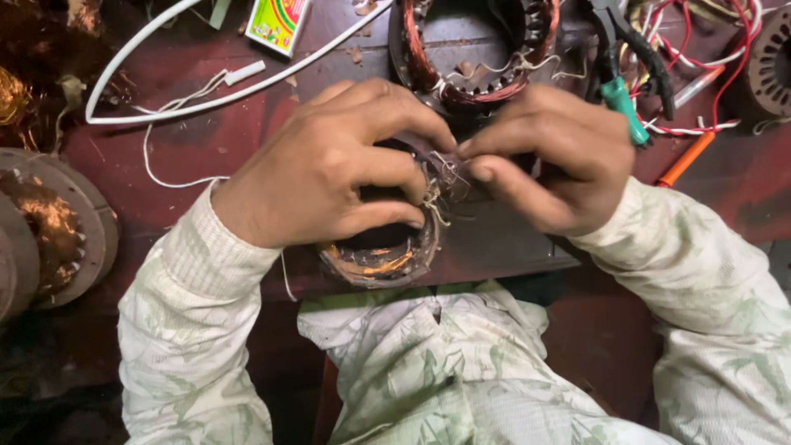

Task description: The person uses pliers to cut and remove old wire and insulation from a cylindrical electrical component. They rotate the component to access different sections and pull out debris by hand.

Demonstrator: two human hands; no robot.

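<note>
Our left hand [325,169] gripped the stator [383,255] at the bench [206,148] edge; our right hand [548,156] pinched its thread [437,198]. Copper coils looked wound, lacing seemingly unfinished. Another stator [478,49] lay beyond, pliers [622,99] right.
</note>
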